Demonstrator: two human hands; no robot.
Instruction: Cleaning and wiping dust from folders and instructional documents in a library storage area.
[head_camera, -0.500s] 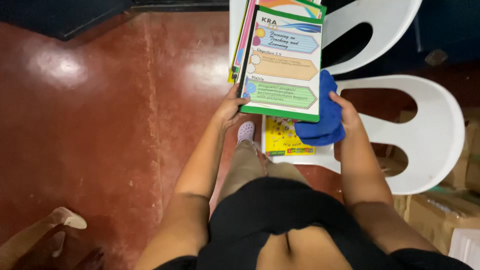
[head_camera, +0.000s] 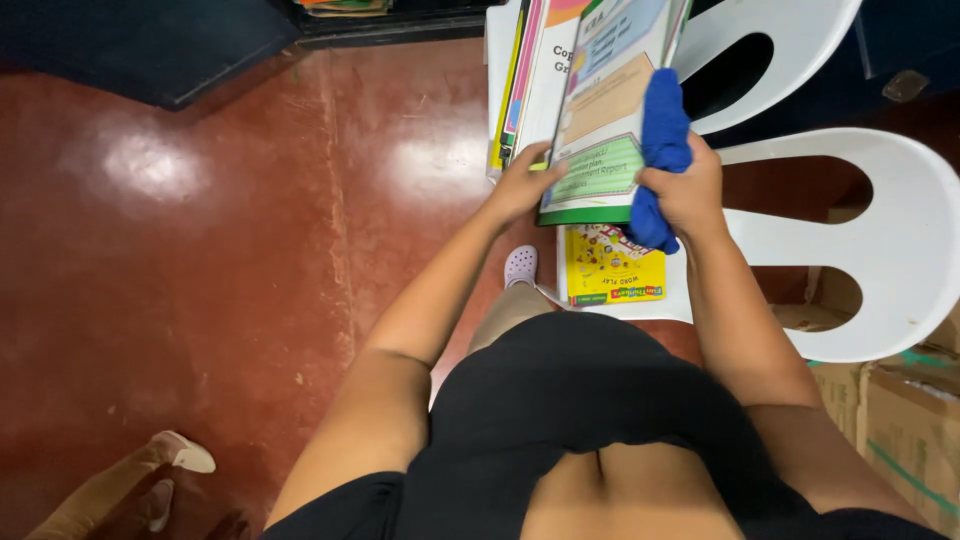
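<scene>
Right hand clenched on blue cloth, pressed against green-bordered chart; left hand grips chart's lower-left edge. Yellow booklet lies on white plastic chair beneath.

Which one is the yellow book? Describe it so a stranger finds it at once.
Start at the white plastic chair on the right. On its seat, below the green-bordered folder that the left hand holds and the blue cloth in the right hand, lies the yellow book. It alone lies flat, bright yellow with a cartoon cover.
</scene>
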